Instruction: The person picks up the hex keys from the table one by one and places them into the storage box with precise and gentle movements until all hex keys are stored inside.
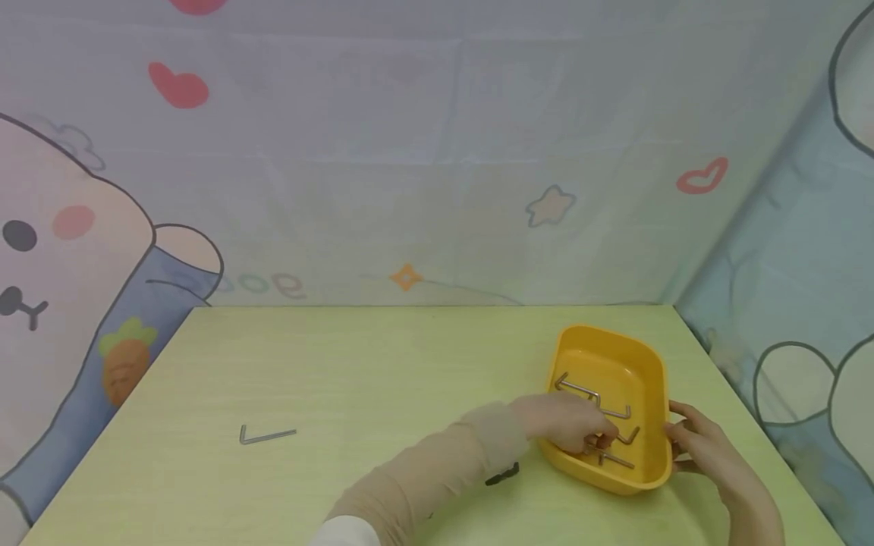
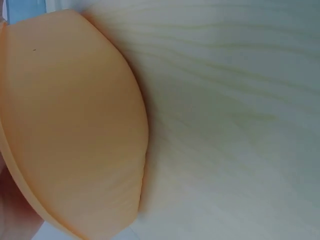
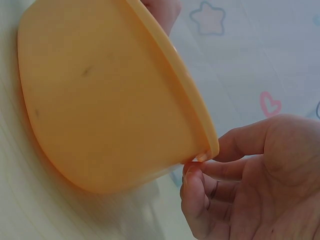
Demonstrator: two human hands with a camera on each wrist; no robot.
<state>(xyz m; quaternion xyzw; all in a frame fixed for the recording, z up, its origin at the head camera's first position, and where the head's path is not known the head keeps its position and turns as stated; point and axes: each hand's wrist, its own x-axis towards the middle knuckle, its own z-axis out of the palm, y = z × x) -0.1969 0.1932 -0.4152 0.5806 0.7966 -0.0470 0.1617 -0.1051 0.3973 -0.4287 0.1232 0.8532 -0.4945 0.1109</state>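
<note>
A yellow plastic basin (image 1: pixel 611 345) stands on the right part of the table with several L-shaped hex keys (image 1: pixel 617 459) lying in it. My left hand (image 1: pixel 570 423) reaches over its near left rim, fingers curled down among the keys; whether they grip one is hidden. At the basin's right side my right hand (image 1: pixel 703 447) pinches the rim, as the right wrist view also shows with thumb and fingers (image 3: pixel 235 145) at the edge. Another hex key (image 1: pixel 268 437) lies alone on the table's left. In the left wrist view the basin's outer wall (image 2: pixel 75 120) hides the left hand's fingers.
The light yellow-green table (image 1: pixel 382 364) ends at a cartoon-printed cloth (image 1: pixel 410 152) behind, with more printed cloth (image 1: pixel 812 250) at the right. A small black piece (image 1: pixel 502 475) shows beside the left forearm.
</note>
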